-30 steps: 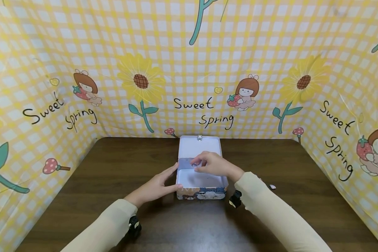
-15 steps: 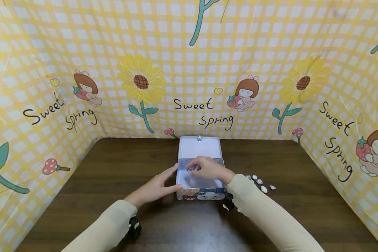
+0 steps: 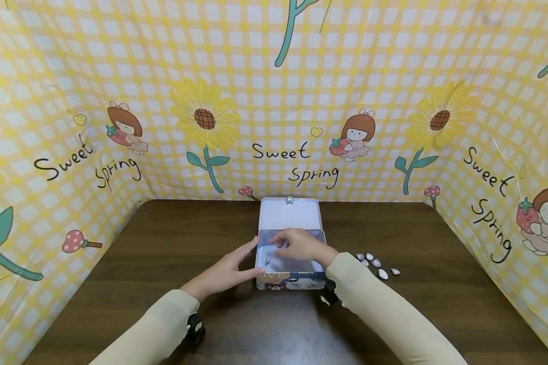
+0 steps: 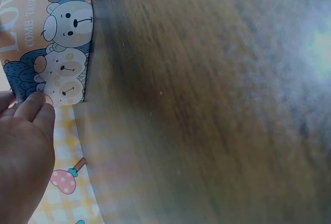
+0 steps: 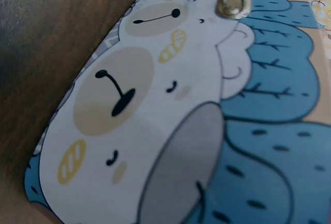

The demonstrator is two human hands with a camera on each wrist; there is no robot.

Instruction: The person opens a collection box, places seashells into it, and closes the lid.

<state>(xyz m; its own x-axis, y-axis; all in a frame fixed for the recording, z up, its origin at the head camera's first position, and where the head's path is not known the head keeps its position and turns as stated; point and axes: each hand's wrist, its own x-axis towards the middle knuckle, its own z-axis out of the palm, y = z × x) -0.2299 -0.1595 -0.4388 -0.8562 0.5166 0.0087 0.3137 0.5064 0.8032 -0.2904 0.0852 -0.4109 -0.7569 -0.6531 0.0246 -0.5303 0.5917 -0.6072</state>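
Note:
A tin box [image 3: 292, 281] with cartoon bears on its sides stands with its lid [image 3: 288, 213] raised at the back. My left hand [image 3: 226, 271] rests along the box's left side, fingers extended and thumb at the front left corner. In the left wrist view, the left fingertips [image 4: 36, 102] touch the printed side. My right hand [image 3: 303, 246] hovers over the inside of the box, thumb and forefinger apart with nothing seen between them. Below those fingers a small seashell [image 3: 268, 260] shows against the white interior. The right wrist view has only the box's printed front [image 5: 129, 89], with no hand visible.
Several small seashells [image 3: 376, 263] lie scattered on the brown wooden table [image 3: 201, 223] to the right of the box, beside the right sleeve. A metal clasp [image 3: 289, 201] sits on the lid's top edge. Yellow checked cloth [image 3: 274, 101] surrounds the table.
My right hand has come lower and to the left inside the box, and its fingers have let go of a seashell. More shells show beside the sleeve. The left hand has stayed put.

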